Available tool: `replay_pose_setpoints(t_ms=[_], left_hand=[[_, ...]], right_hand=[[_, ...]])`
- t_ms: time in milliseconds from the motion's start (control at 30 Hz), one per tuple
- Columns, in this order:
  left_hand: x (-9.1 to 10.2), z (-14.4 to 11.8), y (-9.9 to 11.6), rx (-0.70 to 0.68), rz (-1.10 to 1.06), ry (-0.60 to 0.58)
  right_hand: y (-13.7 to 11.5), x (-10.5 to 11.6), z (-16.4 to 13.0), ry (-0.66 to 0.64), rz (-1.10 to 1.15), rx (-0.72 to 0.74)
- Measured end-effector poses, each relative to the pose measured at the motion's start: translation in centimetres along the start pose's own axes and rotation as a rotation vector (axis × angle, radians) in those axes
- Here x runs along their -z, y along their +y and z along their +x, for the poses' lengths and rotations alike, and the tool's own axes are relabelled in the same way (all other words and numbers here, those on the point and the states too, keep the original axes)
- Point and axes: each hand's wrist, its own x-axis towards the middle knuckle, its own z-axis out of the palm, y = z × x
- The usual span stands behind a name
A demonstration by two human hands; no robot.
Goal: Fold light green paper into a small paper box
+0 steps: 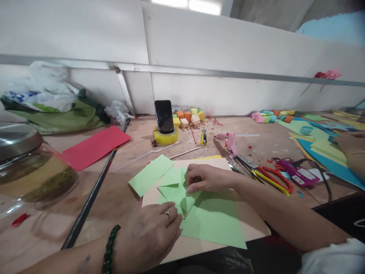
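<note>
Folding of a light-green paper sheet (211,219) on a beige board (256,228) laid over the table (119,198). The left hand (148,236) lies flat, fingers together, pressing the sheet's near-left folded part so it cannot slide; the right hand (203,178) bears down with bunched fingertips on a raised flap just beyond, apparently to set a crease, pinching nothing that can be seen. A second green sheet (149,174) lies just beyond and left of the left grip, partly off the board. Right of the right grip, close by, lie scissors (268,177) and a pink glue gun (229,142); a dark rod (91,198) runs diagonally left of the left grip, with a glass jar (31,167) farther left. The board's near edge overhangs the table edge under both wrists; open room remains beyond the sheet toward the phone (164,116).
</note>
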Motion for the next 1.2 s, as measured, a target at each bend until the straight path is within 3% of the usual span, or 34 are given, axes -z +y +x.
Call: replay_pose_setpoints(t_ms=[233,500,667,833,1000,1200], left_hand=[[-0.1,-0.2,0.1,0.013,-0.027,-0.023],[0.0,-0.3,0.0,0.036,-0.041,-0.036],[0.1,-0.3,0.0,0.072,-0.059,-0.060],[0.0,-0.3,0.0,0.064,-0.054,-0.052],[0.2,-0.2,0.2,0.030,-0.009,-0.074],[0.3,-0.2,0.2,-0.003,0.027,-0.046]], right_hand=[[-0.5,1.4,-0.9,-0.259,0.150,0.128],[-2.0,1.2,-1.8,-0.291,-0.091,0.110],[-3.9,0.2,-2.6,-0.177,-0.366,0.102],[-2.8,0.5,-2.3,-0.156,-0.183,0.146],[-0.8,-0.1,-0.9,-0.060,0.047,0.046],[-0.7,-1.4,-0.1,0.099,0.021,-0.070]])
